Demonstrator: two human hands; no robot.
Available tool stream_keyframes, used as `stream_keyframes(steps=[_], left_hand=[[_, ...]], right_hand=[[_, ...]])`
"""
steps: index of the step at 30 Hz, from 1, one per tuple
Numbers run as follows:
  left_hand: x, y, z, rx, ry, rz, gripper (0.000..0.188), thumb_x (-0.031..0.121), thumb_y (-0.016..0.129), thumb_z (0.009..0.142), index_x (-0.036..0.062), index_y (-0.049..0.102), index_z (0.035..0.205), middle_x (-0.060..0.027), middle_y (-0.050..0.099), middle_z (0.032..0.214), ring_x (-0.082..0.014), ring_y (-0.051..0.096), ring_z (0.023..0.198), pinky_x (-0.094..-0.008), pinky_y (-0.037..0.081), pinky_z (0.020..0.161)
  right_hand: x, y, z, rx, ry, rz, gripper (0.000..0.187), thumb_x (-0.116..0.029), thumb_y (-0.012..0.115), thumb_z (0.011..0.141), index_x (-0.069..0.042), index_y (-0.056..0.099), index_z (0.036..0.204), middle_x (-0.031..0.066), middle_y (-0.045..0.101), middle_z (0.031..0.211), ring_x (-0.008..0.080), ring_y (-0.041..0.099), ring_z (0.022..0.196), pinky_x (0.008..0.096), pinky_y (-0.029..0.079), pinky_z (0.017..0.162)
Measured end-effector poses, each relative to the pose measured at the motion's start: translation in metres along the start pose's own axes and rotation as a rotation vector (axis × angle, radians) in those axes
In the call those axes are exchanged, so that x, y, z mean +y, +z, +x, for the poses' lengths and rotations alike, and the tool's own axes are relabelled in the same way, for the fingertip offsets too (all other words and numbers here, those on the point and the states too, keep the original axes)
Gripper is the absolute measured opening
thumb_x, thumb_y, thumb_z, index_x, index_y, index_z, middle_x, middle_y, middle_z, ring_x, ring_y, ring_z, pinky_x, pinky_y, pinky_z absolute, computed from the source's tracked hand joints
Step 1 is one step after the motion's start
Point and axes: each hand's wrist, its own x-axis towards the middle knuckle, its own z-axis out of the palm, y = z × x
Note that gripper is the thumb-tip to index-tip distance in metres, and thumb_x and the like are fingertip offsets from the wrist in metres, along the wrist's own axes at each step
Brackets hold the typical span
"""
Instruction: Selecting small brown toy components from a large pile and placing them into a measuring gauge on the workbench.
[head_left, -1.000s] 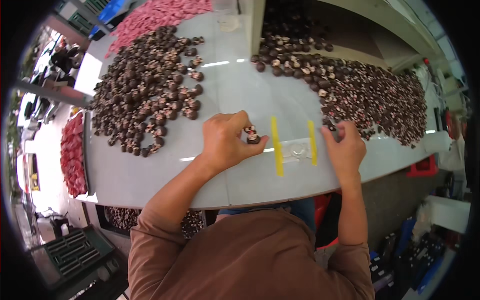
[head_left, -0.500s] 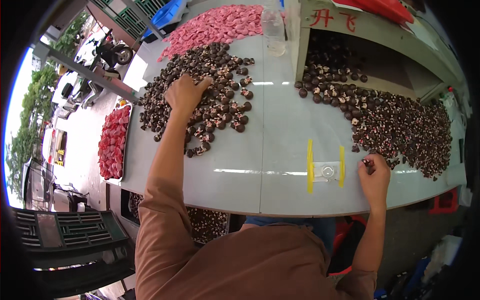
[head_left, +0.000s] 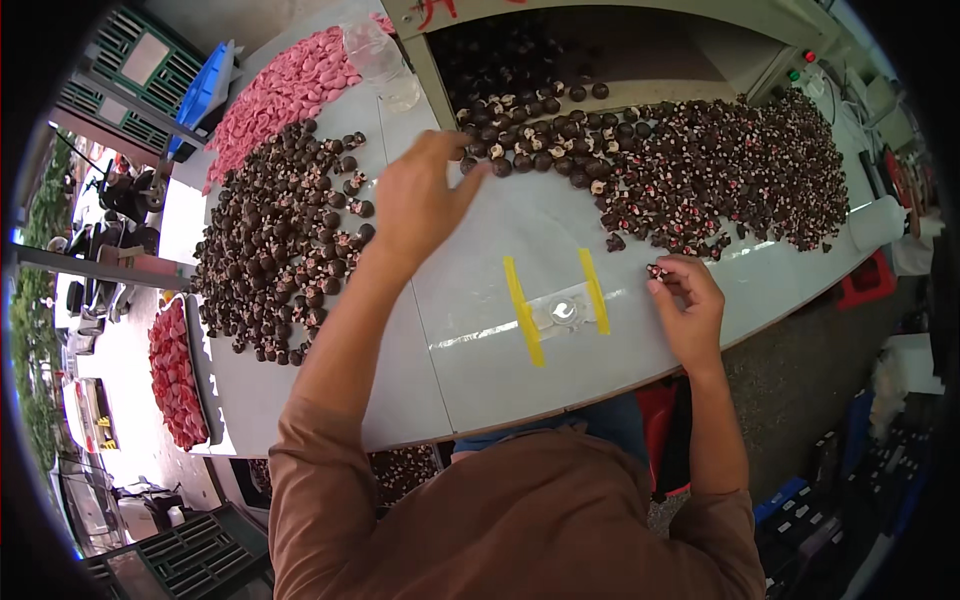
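Observation:
My left hand (head_left: 424, 198) is over the table at the left end of a row of round dark brown balls (head_left: 543, 160). Its thumb and fingers are apart, close to the nearest balls, with nothing seen between them. Near the front edge, my right hand (head_left: 690, 312) pinches a small dark brown piece with pale and reddish bits (head_left: 656, 272) between thumb and fingertips. Just beyond it spreads a heap of similar small pieces (head_left: 740, 170). Another heap of dark balls with pale bits (head_left: 275, 240) lies left of my left forearm.
Yellow tape strips (head_left: 524, 312) hold a clear patch with a round disc (head_left: 563, 311) on the grey-white table (head_left: 400, 375). Pink pieces (head_left: 290, 85) and a clear plastic bottle (head_left: 382, 65) lie at far left. A tray of red pieces (head_left: 175, 375) sits left; a box-like shelf (head_left: 640, 90) stands behind.
My left hand has left the left heap of balls and moved right to the row by the shelf. The view has turned right. My right hand still pinches a small piece.

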Motion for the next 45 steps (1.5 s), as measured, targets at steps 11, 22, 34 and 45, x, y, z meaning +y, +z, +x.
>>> stream_keyframes(steps=[11,22,34,45], left_hand=[[0.094,0.086,0.049,-0.395,-0.095,0.066,0.042,0.033,0.084,0.085,0.0044,0.062,0.106,-0.0156,0.076,0.098,-0.0362,0.077,0.090,-0.0478,0.061,0.075],[0.038,-0.015,-0.052,-0.597,-0.666,-1.128,0.036,0.017,0.067,0.105,-0.0045,0.061,0.133,-0.0132,0.070,0.123,-0.0220,0.075,0.103,-0.0306,0.058,0.082],[0.039,-0.032,-0.130,-0.590,-0.621,-1.112,0.031,-0.001,0.078,0.093,-0.0030,0.064,0.121,-0.0039,0.071,0.108,-0.0050,0.065,0.093,-0.0205,0.054,0.079],[0.037,-0.033,-0.142,-0.477,-0.387,-0.967,0.034,0.002,0.081,0.088,-0.0010,0.070,0.120,-0.0092,0.071,0.094,-0.0141,0.066,0.079,-0.0297,0.056,0.072]], right_hand=[[-0.006,0.002,0.005,-0.038,-0.091,-0.063,0.031,0.009,0.075,0.088,0.001,0.071,0.118,0.0123,0.068,0.119,0.0191,0.070,0.104,0.0313,0.059,0.087],[-0.004,-0.003,0.003,-0.114,-0.102,0.014,0.033,0.011,0.072,0.091,0.002,0.071,0.122,0.0105,0.065,0.122,0.0166,0.068,0.104,0.0285,0.057,0.090],[-0.061,0.024,0.005,-0.339,-0.271,-0.206,0.035,0.012,0.079,0.079,0.002,0.074,0.112,0.0153,0.071,0.115,0.0233,0.071,0.094,0.0323,0.059,0.081],[-0.085,0.045,0.018,-0.518,-0.532,-0.508,0.035,0.006,0.082,0.074,0.000,0.075,0.108,0.0134,0.072,0.103,0.0305,0.069,0.091,0.0392,0.056,0.076]])
